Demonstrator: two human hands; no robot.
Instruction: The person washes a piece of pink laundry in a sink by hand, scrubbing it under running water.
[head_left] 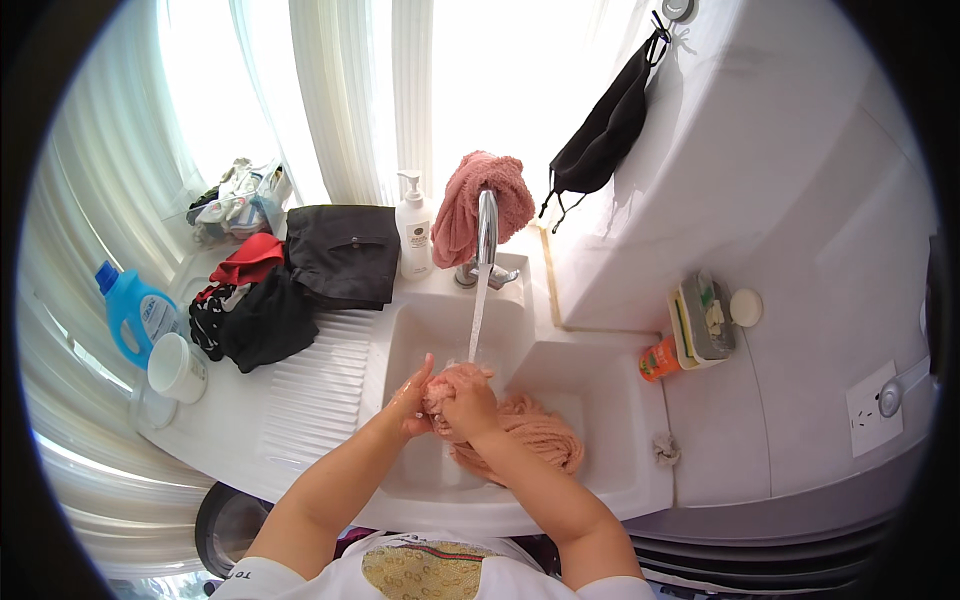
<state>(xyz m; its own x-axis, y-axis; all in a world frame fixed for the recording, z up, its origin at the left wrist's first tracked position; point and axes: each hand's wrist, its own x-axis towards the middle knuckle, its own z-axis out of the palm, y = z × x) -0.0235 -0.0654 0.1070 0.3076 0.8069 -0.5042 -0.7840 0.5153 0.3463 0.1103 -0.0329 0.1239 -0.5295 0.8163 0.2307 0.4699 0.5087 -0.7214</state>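
Observation:
A wet, pale pink towel (535, 440) lies bunched in the white sink (410, 330), one end lifted between my hands. My right hand (472, 410) is closed around that lifted end under the running water (477, 325). Against its left side my left hand (412, 400) presses the cloth, thumb stretched upward and fingers partly hidden by the towel. Water falls from the curved chrome faucet (487, 225) just beyond my hands. A darker pink cloth (470, 190) is draped behind the faucet's neck.
Left of the sink, a ribbed drainboard (320, 385) adjoins dark folded clothing (345, 255) and a black garment (265, 325). A white pump bottle (414, 230), blue detergent bottle (140, 315) and white tub (178, 368) stand there. A black mask (605, 130) hangs right; a wall caddy (702, 320) holds sponges.

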